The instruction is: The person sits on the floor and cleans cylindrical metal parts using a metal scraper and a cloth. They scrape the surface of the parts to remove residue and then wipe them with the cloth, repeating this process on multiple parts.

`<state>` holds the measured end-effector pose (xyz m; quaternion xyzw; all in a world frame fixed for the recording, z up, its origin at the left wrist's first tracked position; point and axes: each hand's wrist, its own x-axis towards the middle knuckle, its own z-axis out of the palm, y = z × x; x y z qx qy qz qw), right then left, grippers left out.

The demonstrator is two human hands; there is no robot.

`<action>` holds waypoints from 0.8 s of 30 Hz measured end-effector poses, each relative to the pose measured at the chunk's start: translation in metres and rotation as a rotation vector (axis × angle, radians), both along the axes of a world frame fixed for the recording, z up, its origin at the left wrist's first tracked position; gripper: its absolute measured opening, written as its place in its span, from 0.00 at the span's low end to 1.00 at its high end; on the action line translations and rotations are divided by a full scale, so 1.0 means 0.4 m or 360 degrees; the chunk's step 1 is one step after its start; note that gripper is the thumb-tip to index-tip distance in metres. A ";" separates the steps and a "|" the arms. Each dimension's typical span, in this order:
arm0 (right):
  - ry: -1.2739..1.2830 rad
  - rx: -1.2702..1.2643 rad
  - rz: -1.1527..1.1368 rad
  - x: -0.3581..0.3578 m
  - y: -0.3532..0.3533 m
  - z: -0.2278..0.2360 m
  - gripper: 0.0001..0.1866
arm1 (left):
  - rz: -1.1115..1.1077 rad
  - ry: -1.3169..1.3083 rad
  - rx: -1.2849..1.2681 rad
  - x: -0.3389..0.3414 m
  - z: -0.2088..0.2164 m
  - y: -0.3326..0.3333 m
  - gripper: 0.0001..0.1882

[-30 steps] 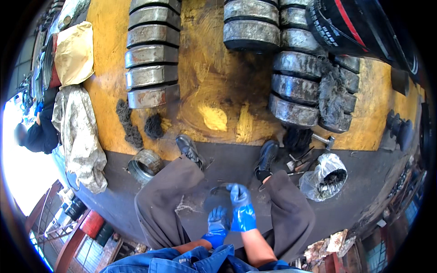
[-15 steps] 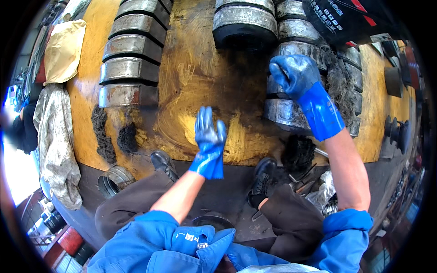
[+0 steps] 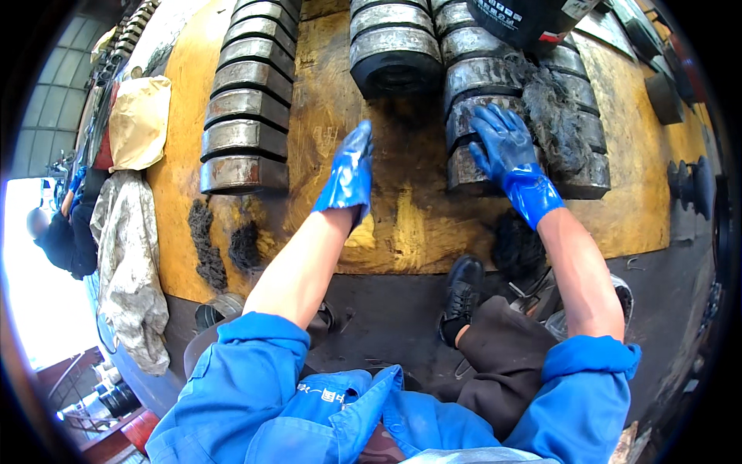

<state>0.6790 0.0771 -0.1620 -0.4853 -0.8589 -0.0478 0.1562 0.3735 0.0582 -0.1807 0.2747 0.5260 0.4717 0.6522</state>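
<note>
My left hand [image 3: 352, 172], in a blue rubber glove, hangs over the stained yellow board [image 3: 410, 232] with its fingers stretched forward, holding nothing. My right hand [image 3: 507, 147], gloved alike, is open with its fingers spread over the near blocks of the right row of metal blocks [image 3: 473, 75]. Whether its palm presses on them I cannot tell. A ragged tuft of grey fibre [image 3: 555, 116] lies on the blocks just right of that hand. Ahead, between my hands, stands the middle row of round-edged metal blocks [image 3: 392, 48], its near end dark.
Another row of metal blocks [image 3: 246, 128] stands at the left. Dark fibre clumps [image 3: 207, 246] lie near the board's front edge. A black container [image 3: 514, 19] stands far right. A dirty cloth [image 3: 131, 271] and yellowish paper [image 3: 141, 122] lie left; another person [image 3: 68, 232] is beyond.
My right hand has opened from a curled fist to spread fingers, still over the right row. My left hand has reached farther forward and turned edge-on. The whole view has shifted.
</note>
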 end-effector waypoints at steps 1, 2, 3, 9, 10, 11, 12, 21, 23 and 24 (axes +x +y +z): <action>0.0018 -0.0013 -0.0009 0.001 -0.002 -0.005 0.24 | 0.0017 -0.0108 -0.0037 0.012 -0.003 0.024 0.41; -0.0006 -0.0031 -0.0029 0.024 -0.016 -0.009 0.24 | -0.0057 -0.0207 -0.0034 0.041 -0.008 0.049 0.42; 0.0009 -0.0009 -0.0008 0.014 -0.001 -0.006 0.23 | -0.0051 -0.0182 -0.0023 0.033 -0.021 0.085 0.42; 0.0094 0.0001 -0.0023 0.013 -0.002 -0.010 0.21 | 0.0340 -0.0883 -0.0300 0.098 -0.051 0.243 0.38; 0.0106 -0.0006 -0.0022 0.011 0.000 -0.011 0.21 | 0.0432 -0.0967 -0.0364 0.104 -0.054 0.270 0.38; 0.0110 -0.0015 -0.0024 0.013 0.000 -0.008 0.20 | 0.0487 -0.1006 -0.0413 0.112 -0.062 0.289 0.38; 0.0117 -0.0017 -0.0034 0.013 0.002 -0.008 0.20 | 0.0531 -0.1014 -0.0434 0.116 -0.068 0.306 0.38; 0.0124 -0.0037 -0.0074 0.013 0.011 -0.006 0.19 | 0.0710 -0.1027 -0.0548 0.151 -0.112 0.386 0.37; 0.0141 -0.0054 -0.0067 0.011 0.011 -0.001 0.18 | 0.0722 -0.1061 -0.0538 0.157 -0.112 0.399 0.37; 0.0148 -0.0047 -0.0065 0.012 0.012 -0.002 0.18 | 0.0721 -0.1083 -0.0522 0.162 -0.111 0.406 0.37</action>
